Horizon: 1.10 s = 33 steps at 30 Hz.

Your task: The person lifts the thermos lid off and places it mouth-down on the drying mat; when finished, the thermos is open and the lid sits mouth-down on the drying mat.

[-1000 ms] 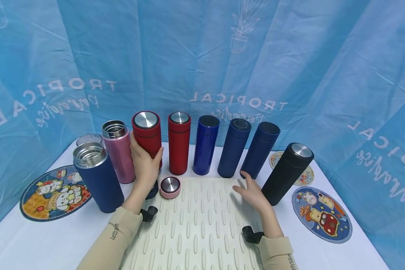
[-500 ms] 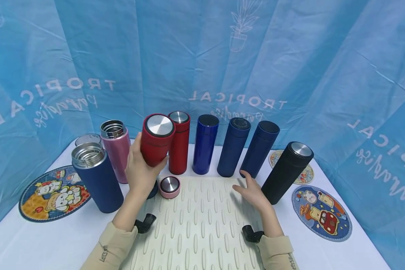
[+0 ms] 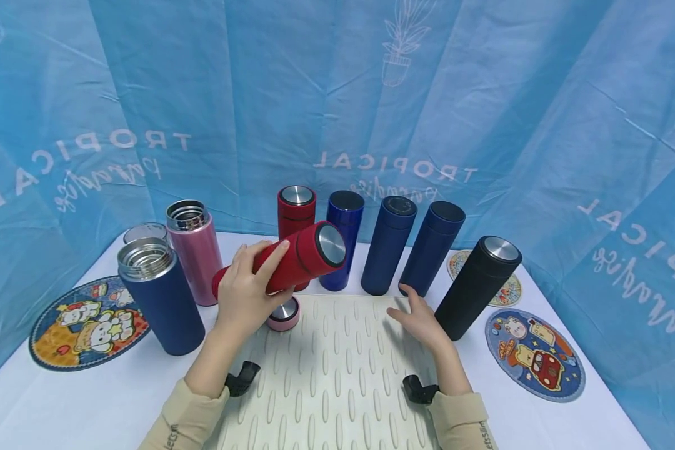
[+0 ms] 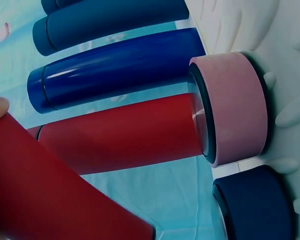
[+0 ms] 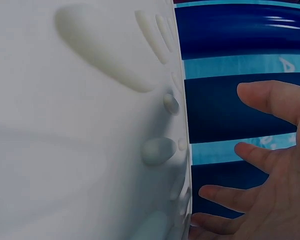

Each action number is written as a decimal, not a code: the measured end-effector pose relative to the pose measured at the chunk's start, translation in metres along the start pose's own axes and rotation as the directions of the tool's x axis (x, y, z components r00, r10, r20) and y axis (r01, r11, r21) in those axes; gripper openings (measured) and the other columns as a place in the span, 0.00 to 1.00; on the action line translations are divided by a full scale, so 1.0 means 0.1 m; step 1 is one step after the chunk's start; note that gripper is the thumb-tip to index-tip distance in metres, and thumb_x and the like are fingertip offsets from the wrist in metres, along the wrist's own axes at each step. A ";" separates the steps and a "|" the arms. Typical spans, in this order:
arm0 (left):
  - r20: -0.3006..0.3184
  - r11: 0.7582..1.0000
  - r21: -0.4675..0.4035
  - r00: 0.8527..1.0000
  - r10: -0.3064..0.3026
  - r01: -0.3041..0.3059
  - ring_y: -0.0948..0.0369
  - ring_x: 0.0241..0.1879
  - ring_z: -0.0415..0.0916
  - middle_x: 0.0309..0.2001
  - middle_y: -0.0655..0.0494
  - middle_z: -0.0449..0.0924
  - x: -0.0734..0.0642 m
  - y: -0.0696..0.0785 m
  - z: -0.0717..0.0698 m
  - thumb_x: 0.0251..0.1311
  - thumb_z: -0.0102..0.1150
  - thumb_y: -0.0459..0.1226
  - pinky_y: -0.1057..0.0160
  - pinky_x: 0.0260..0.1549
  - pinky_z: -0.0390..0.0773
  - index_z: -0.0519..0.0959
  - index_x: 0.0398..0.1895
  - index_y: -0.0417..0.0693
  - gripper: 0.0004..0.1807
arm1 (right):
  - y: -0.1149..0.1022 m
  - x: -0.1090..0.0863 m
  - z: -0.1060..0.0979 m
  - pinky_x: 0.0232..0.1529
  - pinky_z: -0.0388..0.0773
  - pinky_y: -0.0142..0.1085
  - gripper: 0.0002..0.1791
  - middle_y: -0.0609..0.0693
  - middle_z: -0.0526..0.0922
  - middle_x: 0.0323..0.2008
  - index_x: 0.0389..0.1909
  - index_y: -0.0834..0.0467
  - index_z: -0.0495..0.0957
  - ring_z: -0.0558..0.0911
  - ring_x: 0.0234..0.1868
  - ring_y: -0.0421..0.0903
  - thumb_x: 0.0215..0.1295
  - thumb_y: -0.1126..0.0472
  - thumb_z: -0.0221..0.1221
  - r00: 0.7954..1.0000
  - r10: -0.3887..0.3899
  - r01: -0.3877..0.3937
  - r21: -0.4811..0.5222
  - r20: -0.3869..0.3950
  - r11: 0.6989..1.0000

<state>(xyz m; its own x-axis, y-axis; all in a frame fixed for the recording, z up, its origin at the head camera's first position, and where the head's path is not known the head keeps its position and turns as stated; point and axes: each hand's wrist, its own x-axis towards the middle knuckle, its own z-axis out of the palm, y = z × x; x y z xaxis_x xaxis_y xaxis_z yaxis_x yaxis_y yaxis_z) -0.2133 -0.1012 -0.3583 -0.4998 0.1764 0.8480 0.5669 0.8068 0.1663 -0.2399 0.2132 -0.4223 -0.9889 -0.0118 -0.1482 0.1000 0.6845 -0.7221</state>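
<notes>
My left hand [image 3: 247, 290] grips a red thermos [image 3: 298, 259] around its body and holds it tilted nearly sideways, its silver-topped lid to the right. In the left wrist view this red thermos [image 4: 55, 190] slants across the lower left corner. Below the hand, a pink lid [image 3: 284, 315] lies on the cream ribbed mat [image 3: 326, 375]; beside it a dark blue lid [image 4: 255, 205] shows in the left wrist view. My right hand [image 3: 422, 322] hovers over the mat's right side, fingers spread and holding nothing, near a black thermos [image 3: 478, 287].
A second red thermos [image 3: 296, 212], a glossy blue one [image 3: 345, 219] and two navy ones [image 3: 390, 247] stand behind the mat. To the left are lidless navy [image 3: 165, 306] and pink [image 3: 197, 250] thermoses. Cartoon placemats [image 3: 90, 325] lie at both sides.
My left hand has lifted the red thermos from the back row, brought it right and nearer, and tipped it from upright to nearly sideways. The right hand has stayed in place.
</notes>
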 end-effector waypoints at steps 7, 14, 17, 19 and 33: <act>0.103 0.980 0.057 0.978 0.182 -0.189 0.46 0.47 0.71 0.49 0.41 0.71 -0.02 0.01 0.03 0.24 0.80 0.38 0.46 0.37 0.78 0.63 0.61 0.62 0.53 | -0.01 0.00 -0.01 0.62 0.52 0.61 0.38 0.64 0.52 0.69 0.70 0.56 0.50 0.51 0.69 0.62 0.63 0.52 0.54 1.000 -0.002 0.002 -0.007 -0.007 1.000; 0.255 0.946 0.084 0.925 0.282 -0.312 0.48 0.45 0.73 0.48 0.45 0.73 -0.06 0.04 0.09 0.24 0.80 0.43 0.49 0.41 0.78 0.66 0.62 0.61 0.51 | -0.11 -0.05 -0.05 0.61 0.54 0.62 0.37 0.62 0.52 0.69 0.70 0.54 0.51 0.53 0.69 0.61 0.63 0.51 0.54 1.000 -0.012 0.012 0.062 -0.016 0.998; 0.304 0.932 0.096 0.902 0.307 -0.349 0.50 0.45 0.73 0.47 0.47 0.73 -0.07 0.06 0.11 0.24 0.80 0.45 0.50 0.42 0.77 0.67 0.63 0.62 0.52 | -0.21 -0.11 -0.08 0.62 0.54 0.61 0.35 0.61 0.53 0.69 0.69 0.54 0.52 0.52 0.69 0.59 0.64 0.51 0.53 0.998 -0.056 0.058 0.159 -0.011 0.986; 0.325 0.923 0.108 0.891 0.318 -0.369 0.51 0.46 0.73 0.47 0.47 0.74 -0.07 0.08 0.12 0.25 0.79 0.47 0.51 0.43 0.77 0.67 0.63 0.62 0.51 | -0.28 -0.16 -0.09 0.62 0.55 0.61 0.33 0.61 0.54 0.68 0.68 0.54 0.53 0.54 0.69 0.59 0.65 0.51 0.53 0.996 -0.087 0.082 0.252 0.006 0.964; 0.344 0.885 0.109 0.852 0.393 -0.452 0.51 0.43 0.75 0.47 0.49 0.76 -0.11 0.14 0.19 0.26 0.78 0.50 0.51 0.42 0.76 0.69 0.61 0.64 0.48 | -0.57 -0.34 0.00 0.37 0.78 0.39 0.33 0.58 0.77 0.44 0.65 0.60 0.56 0.81 0.37 0.50 0.68 0.41 0.42 0.953 -0.185 0.068 0.428 0.240 0.901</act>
<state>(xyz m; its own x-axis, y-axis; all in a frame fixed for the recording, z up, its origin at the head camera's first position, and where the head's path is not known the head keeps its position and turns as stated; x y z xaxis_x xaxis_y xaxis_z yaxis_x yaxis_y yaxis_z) -0.2124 -0.0813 -0.3752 -0.4287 0.6619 0.6149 0.6564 0.6958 -0.2914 -0.2121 0.1743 -0.3761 -0.9346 -0.3128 -0.1695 0.0703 0.3046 -0.9499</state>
